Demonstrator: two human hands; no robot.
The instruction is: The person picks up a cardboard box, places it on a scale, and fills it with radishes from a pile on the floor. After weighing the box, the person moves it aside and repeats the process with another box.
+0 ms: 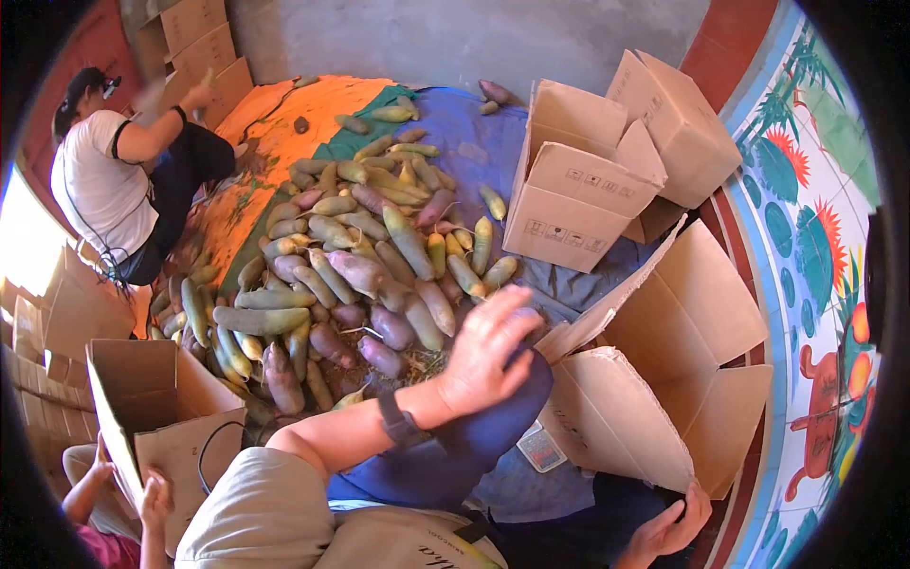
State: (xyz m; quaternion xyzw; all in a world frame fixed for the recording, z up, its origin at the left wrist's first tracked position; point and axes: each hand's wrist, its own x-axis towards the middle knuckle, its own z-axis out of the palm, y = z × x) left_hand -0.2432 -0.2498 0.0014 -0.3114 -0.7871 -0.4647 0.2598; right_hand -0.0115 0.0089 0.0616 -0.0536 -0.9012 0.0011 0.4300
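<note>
My left hand (485, 353), a dark watch on its wrist, is raised over my bent knee with its fingers apart and nothing in them. Behind it spreads a big heap of long green and purple radishes (408, 242). At the lower right my right hand (671, 527) has its fingers closed on the edge of an open cardboard box (607, 412). That box leans beside my right leg with its flaps spread, and the visible part of its inside is bare cardboard. A small whitish device with buttons (541, 448) lies beside it, partly hidden.
More cardboard boxes (578, 199) stand at the back right, near a painted tile wall (815, 237). At upper left a person in a white shirt (106, 180) sits near the orange sheet (270, 119). At lower left another person's hands (156, 498) hold an open box (185, 446).
</note>
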